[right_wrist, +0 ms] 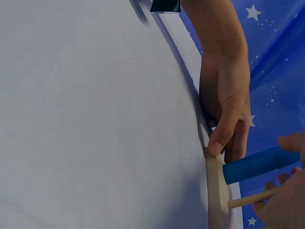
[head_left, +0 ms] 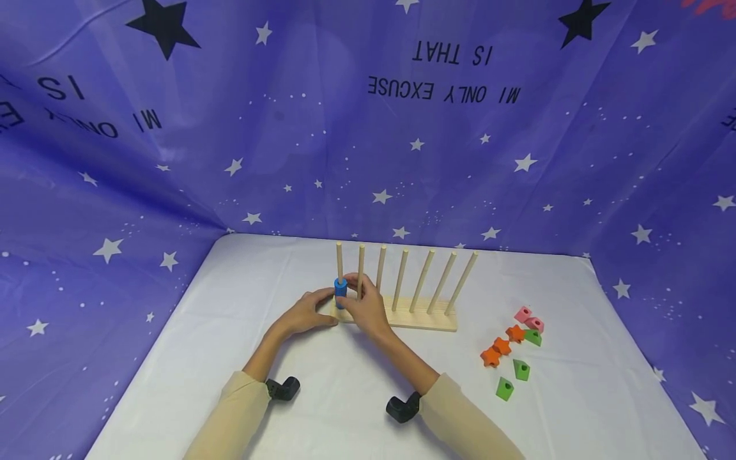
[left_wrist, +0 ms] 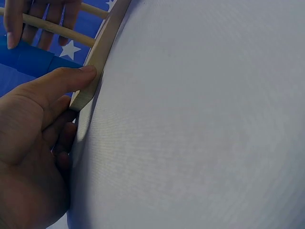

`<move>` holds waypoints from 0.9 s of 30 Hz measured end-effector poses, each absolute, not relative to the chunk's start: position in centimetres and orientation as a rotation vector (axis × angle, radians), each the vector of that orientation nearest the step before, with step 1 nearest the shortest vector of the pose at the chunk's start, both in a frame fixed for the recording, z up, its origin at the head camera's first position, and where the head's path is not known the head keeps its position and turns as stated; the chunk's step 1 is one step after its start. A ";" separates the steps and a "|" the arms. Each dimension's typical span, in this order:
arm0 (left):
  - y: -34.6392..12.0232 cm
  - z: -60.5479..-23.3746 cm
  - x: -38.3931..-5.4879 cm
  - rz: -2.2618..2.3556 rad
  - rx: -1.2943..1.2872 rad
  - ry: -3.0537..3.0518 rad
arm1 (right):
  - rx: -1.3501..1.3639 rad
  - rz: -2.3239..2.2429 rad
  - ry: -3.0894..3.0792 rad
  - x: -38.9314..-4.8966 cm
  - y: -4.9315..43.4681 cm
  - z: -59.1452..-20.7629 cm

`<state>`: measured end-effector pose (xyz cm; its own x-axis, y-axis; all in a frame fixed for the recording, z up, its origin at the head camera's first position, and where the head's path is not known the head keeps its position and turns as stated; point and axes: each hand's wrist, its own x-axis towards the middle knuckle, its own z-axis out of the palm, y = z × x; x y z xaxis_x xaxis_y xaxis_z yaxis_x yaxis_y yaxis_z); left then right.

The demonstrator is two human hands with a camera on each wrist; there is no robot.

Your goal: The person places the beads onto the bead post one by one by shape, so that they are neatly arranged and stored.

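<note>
A wooden peg board [head_left: 425, 320] with several upright pegs stands on the white table. On its leftmost peg sit blue blocks [head_left: 340, 290], stacked as a column; the left wrist view shows a seam between them. My right hand [head_left: 370, 314] pinches the upper part of this column between thumb and fingers, partly covering it in the head view. At the board's left end, my left hand [head_left: 303, 314] grips the base, its thumb on the front edge, as the left wrist view shows at the base [left_wrist: 99, 59]. The other pegs are bare.
To the right on the table [head_left: 345, 409] lie loose blocks: orange star-shaped blocks [head_left: 502, 346], green triangular blocks [head_left: 521, 370] and pink blocks [head_left: 523, 314], with holes visible in some. A purple starred cloth [head_left: 379, 140] hangs behind the table.
</note>
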<state>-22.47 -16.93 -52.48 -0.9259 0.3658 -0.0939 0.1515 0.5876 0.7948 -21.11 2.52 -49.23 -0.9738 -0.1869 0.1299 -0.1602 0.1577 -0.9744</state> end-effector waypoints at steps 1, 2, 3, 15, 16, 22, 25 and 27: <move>-16.9 -52.5 -22.5 1.248 0.433 2.577 | -0.363 -1.968 2.373 -20.9 2.9 -49.2; -16.9 -52.6 -22.5 1.243 0.434 2.582 | -0.370 -1.945 2.367 -20.6 3.3 -49.1; -16.9 -52.6 -22.5 1.242 0.433 2.585 | -0.383 -1.924 2.360 -20.3 3.8 -48.9; -16.6 -52.4 -22.4 1.224 0.396 2.606 | -0.585 -1.822 2.472 -17.4 12.4 -45.6; -16.6 -52.3 -22.3 1.225 0.394 2.606 | -0.579 -1.836 2.493 -17.3 13.4 -45.4; -16.6 -52.2 -22.2 1.224 0.390 2.601 | -0.481 -1.777 2.790 -16.6 20.9 -45.1; -16.5 -52.3 -22.3 1.231 0.385 2.593 | -0.365 -1.623 2.998 -16.3 24.9 -45.5; -16.5 -52.3 -22.3 1.234 0.376 2.589 | -0.257 -1.524 3.112 -16.3 27.6 -46.1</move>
<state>-22.34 -16.46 -52.31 -0.9358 0.3344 -0.1112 0.1242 0.6081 0.7841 -16.26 27.61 -46.08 -0.9344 0.0145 0.3560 -0.2722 0.6154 -0.7397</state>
